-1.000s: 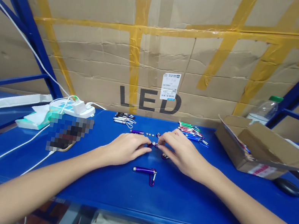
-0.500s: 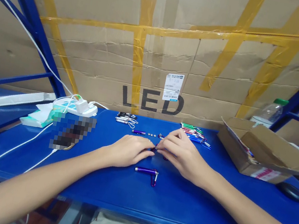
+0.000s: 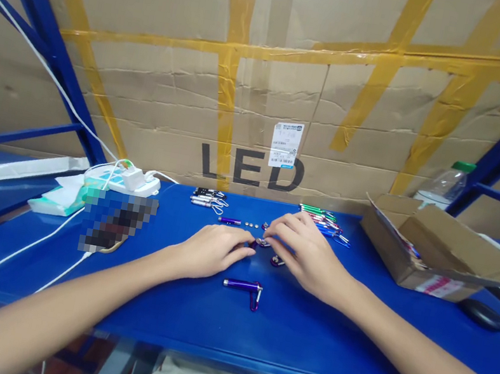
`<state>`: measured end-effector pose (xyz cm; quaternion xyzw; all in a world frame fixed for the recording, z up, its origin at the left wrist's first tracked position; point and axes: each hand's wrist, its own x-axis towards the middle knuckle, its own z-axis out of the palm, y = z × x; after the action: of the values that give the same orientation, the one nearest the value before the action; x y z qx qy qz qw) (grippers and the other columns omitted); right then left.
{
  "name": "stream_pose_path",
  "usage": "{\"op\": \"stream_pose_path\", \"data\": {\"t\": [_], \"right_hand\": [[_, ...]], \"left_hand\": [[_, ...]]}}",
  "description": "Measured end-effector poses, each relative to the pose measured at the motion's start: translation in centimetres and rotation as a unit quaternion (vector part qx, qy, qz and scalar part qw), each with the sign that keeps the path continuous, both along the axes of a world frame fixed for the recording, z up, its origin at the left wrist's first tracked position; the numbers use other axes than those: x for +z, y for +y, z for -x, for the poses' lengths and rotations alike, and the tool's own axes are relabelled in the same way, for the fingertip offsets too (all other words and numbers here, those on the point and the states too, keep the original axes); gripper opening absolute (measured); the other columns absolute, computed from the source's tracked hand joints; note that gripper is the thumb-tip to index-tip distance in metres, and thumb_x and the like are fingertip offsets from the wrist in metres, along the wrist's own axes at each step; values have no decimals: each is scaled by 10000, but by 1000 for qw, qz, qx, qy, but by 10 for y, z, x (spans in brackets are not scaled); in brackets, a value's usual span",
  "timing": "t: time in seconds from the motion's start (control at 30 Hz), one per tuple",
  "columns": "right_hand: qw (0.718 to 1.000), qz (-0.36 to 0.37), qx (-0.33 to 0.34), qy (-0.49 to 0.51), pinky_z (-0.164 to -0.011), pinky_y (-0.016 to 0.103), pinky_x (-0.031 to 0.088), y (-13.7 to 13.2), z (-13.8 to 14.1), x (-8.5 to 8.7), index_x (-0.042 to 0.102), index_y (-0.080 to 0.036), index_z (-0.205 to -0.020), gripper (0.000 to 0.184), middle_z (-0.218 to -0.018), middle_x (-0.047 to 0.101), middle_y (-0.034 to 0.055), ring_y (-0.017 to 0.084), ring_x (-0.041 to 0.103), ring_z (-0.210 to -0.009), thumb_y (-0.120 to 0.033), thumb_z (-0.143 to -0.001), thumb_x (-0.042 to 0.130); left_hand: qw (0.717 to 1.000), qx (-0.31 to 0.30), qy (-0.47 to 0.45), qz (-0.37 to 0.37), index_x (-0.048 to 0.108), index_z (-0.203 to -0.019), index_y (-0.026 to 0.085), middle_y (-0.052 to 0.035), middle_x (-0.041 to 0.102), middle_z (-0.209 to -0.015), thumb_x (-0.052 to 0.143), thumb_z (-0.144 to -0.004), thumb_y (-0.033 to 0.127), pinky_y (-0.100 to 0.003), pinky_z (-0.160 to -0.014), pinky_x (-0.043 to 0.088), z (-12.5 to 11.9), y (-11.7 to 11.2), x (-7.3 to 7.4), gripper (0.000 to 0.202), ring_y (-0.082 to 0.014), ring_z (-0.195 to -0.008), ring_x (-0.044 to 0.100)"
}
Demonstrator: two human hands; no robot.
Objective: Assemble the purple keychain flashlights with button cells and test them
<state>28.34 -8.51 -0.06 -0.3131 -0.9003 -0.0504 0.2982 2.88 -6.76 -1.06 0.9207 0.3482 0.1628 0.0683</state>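
My left hand (image 3: pixel 215 250) pinches a small dark purple flashlight part (image 3: pixel 254 245) between thumb and forefinger; most of it is hidden. Facing it, my right hand (image 3: pixel 309 252) has its fingers bent and fingertips close together at a small silver piece (image 3: pixel 264 242), too small to make out. Under the right hand's thumb side lies a purple clip with a silver end (image 3: pixel 277 261). Nearer me rests a whole purple keychain flashlight (image 3: pixel 240 284) with its carabiner. Beyond the hands are a purple tube (image 3: pixel 229 221) and several button cells (image 3: pixel 251 225) in a row.
Black and silver flashlights (image 3: pixel 208 198) lie at the back; green, red and blue ones (image 3: pixel 322 219) are behind my right hand. An open cardboard box (image 3: pixel 410 267) and a black mouse (image 3: pixel 483 314) stand right. Left are a power strip (image 3: pixel 143 186), a tissue pack (image 3: pixel 59 195) and cables.
My fingertips have drawn slightly apart, so small silver parts show between them. The clip under my right hand is more visible. The whole view has shifted a little.
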Motion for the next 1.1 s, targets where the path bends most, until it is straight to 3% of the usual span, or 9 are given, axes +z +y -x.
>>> {"op": "stream_pose_path", "data": {"t": [0.13, 0.27, 0.5, 0.6, 0.8, 0.97, 1.1], "right_hand": [[991, 72, -71, -87, -789, 373, 479, 1, -4, 2, 623, -204, -1058, 139, -970, 706, 86, 257, 636, -887, -270, -1121, 518], [972, 142, -50, -178, -756, 338, 464, -1, -4, 0, 599, -207, -990, 101, -961, 715, 68, 242, 675, -867, -176, -1076, 555], [969, 174, -61, -162, -760, 330, 464, -5, -2, -1, 571, -207, -1037, 42, -1000, 720, 78, 245, 688, -889, -170, -1053, 585], [971, 187, -32, -146, -736, 318, 461, -2, -4, -3, 571, -214, -1002, 94, -987, 724, 61, 222, 683, -847, -135, -1052, 558], [989, 140, 11, -48, -777, 340, 506, -2, -3, -1, 588, -222, -1089, 96, -1008, 715, 61, 222, 670, -876, -172, -1091, 506], [992, 106, 61, 13, -840, 355, 532, -7, 0, 1, 613, -235, -1190, 137, -1090, 707, 80, 225, 654, -965, -260, -1137, 489], [993, 92, 71, 9, -864, 360, 529, -7, 0, 2, 612, -237, -1232, 165, -1109, 693, 87, 233, 628, -991, -256, -1148, 471]], "left_hand": [[1000, 3, 1, -22, 703, -1310, 215, -75, 774, -1334, 526, -1129, 393, -392, -987, 575, 2, 2, 0, 310, -303, -1206, 744], [1000, 1, 6, -26, 710, -1293, 216, -70, 784, -1306, 522, -1129, 397, -388, -989, 585, 3, 2, -1, 309, -298, -1188, 750], [999, -7, 5, -31, 706, -1307, 215, -75, 777, -1319, 528, -1126, 391, -397, -1004, 584, 3, 3, -1, 309, -297, -1207, 745], [1000, -5, 9, -29, 710, -1288, 212, -80, 784, -1291, 522, -1128, 397, -394, -983, 586, 4, 3, -2, 309, -298, -1184, 750], [999, -24, 7, -19, 695, -1268, 210, -91, 776, -1275, 511, -1130, 394, -394, -986, 573, 4, 2, -1, 295, -300, -1177, 740], [998, -55, 14, -15, 670, -1148, 195, -88, 740, -1106, 476, -1137, 401, -366, -933, 568, 4, 0, 1, 283, -263, -1055, 723], [998, -62, 7, -31, 626, -1213, 197, -104, 695, -1183, 442, -1142, 371, -409, -1053, 533, 4, -2, 4, 263, -272, -1152, 679]]}}
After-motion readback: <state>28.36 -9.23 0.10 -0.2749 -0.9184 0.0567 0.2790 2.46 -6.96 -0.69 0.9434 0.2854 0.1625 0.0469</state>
